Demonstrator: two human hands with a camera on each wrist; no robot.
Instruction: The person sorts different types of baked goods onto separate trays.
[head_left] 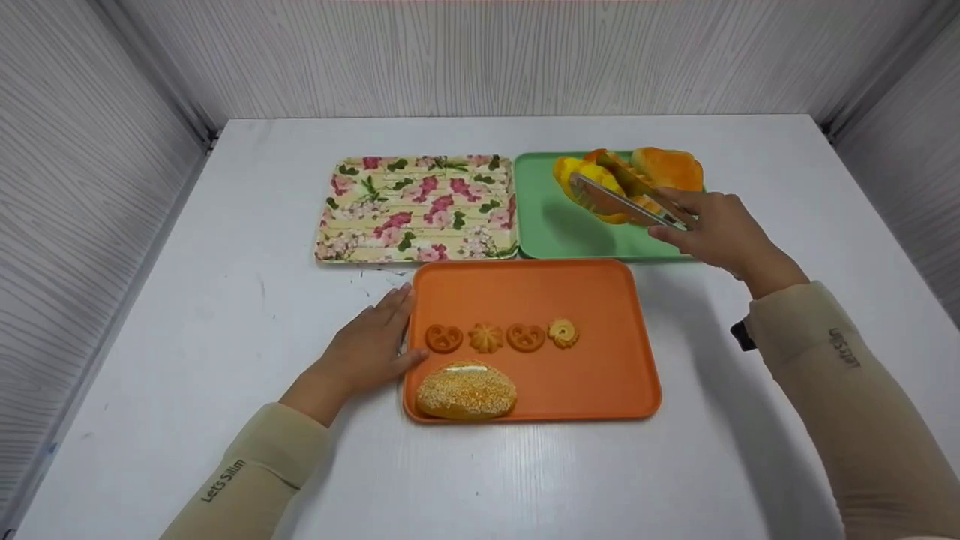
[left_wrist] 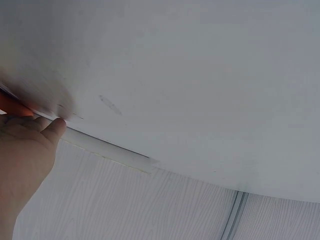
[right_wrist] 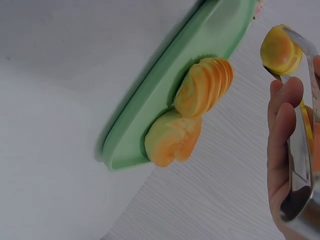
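Note:
My right hand (head_left: 716,229) grips metal tongs (head_left: 630,204) above the green tray (head_left: 536,217). Between the tong tips is a yellow and orange bread piece (right_wrist: 280,52), raised over that tray with a shadow below it. My left hand (head_left: 364,345) lies along the left side of the orange tray (head_left: 600,300), fingers extended and thumb at its rim. On the orange tray, two pretzel-shaped cookies (head_left: 444,338), a flower-shaped cookie (head_left: 486,338) and a ring-shaped cookie (head_left: 562,332) form a row. An oval sesame bun (head_left: 466,391) sits in front of them.
Bread pieces, including a square-looking golden one (head_left: 667,169) and a ridged one (right_wrist: 202,87), lie on the green tray's right part. Left of it is a floral tray (head_left: 420,206). Pale wood-grain panels (head_left: 487,60) rise behind and beside the white table (head_left: 525,472).

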